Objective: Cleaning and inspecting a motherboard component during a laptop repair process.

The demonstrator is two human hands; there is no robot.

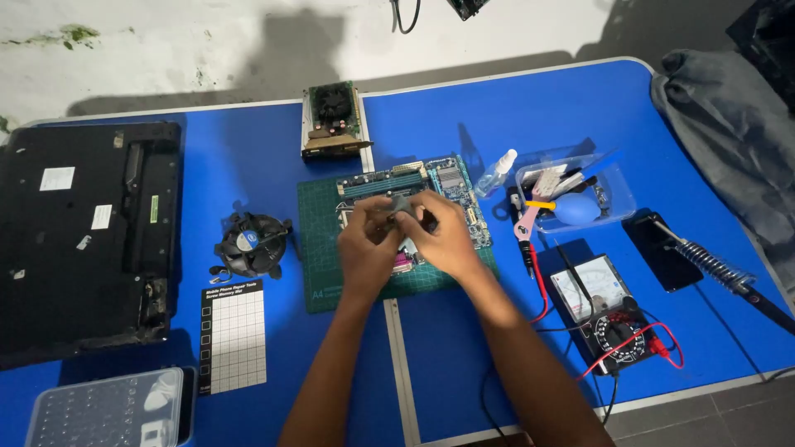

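So, the blue table (248,157) is taking up basically everything under the hands. Far off to the left hand's side, a big black laptop base (87,236) is lying bottom-up, and well past the right hand a grey cloth (729,141) is bunching up at the table's corner. Directly under both hands a green cutting mat (319,240) is sitting with a motherboard (447,186) on it, poking out beyond the fingers. Just beyond the hands, further up the table, a graphics card (334,120) is standing. Right of the right hand, a clear plastic tray (617,194) is holding a blue air blower and small bits, and nearer the right forearm an analog multimeter (600,310) is trailing red and black leads. A cooler fan (251,244) is resting just left of the left hand, with a screw mat grid (233,335) near the left forearm.

The left hand (364,252) and right hand (447,240) are meeting over the board, fingers curling in, both pinching a small grey part (403,207) between them. Can't tell exactly what that part is, it's mostly hidden.
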